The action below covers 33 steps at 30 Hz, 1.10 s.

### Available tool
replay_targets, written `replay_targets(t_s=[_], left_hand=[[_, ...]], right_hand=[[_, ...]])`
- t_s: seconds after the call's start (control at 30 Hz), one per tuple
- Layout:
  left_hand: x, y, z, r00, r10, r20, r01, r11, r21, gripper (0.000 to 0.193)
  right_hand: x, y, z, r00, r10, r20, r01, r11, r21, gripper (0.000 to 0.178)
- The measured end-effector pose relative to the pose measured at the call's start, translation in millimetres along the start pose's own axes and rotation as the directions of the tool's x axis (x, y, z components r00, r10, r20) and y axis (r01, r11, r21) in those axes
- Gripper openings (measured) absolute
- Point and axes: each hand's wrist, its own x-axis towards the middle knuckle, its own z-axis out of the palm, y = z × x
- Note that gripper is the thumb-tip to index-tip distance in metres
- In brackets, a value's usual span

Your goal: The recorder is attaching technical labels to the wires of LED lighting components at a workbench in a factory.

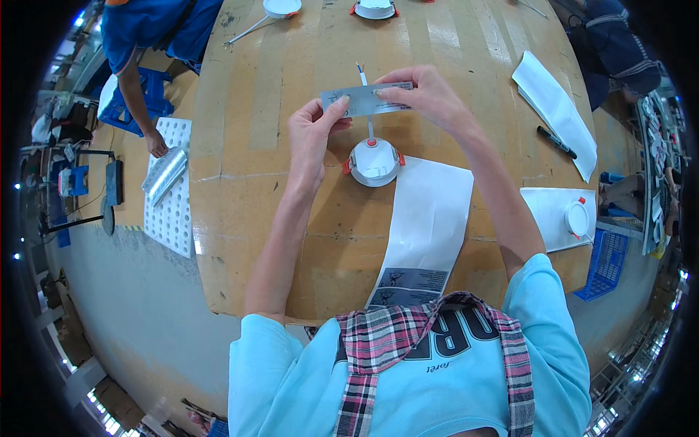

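Note:
Between my two hands stretches a silver-grey printed label [358,103], held level over the cable of a downlight. My left hand [314,131] pinches its left end with the thumb on top. At the right end, my right hand [422,96] grips it the same way. Just below lies the round white downlight [374,162] with red clips at its sides. Its white cable [370,128] runs up behind the label and ends in bare wires above it. Beside the downlight, a white backing strip [429,211] reaches toward me, with grey labels [408,287] at its near end.
At the right lie a white sheet [557,109], a black marker [557,143] and another downlight [577,218] on white paper. More downlights [376,9] sit along the far edge. At the left, a co-worker's hand [156,143] touches a silvery roll on a perforated white sheet [169,211].

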Motion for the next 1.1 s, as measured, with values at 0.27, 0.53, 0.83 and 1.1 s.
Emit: replay_targets(t_s=[0.27,0.53,0.83,1.1], left_hand=[[2.8,-0.7,1.9,1.000,-0.015,-0.004,0.015,1.000,-0.020,0.018],[3.5,-1.5,0.3,1.000,-0.006,-0.006,0.006,1.000,-0.020,0.018],[3.0,-4.1,0.7,1.000,-0.014,0.018,0.015,0.998,-0.057,0.020],[-1.6,0.8,-2.8,0.995,-0.069,0.077,0.072,0.996,-0.048,0.029]], right_hand=[[3.0,1.7,-1.3,1.000,-0.021,0.007,0.021,1.000,-0.006,0.027],[6.1,5.8,0.7,1.000,-0.011,0.007,0.011,1.000,-0.001,0.027],[5.3,6.7,-0.7,0.999,-0.028,0.021,0.027,0.999,0.038,0.027],[7.5,14.3,-0.8,0.999,-0.045,0.006,0.045,0.997,0.055,0.029]])
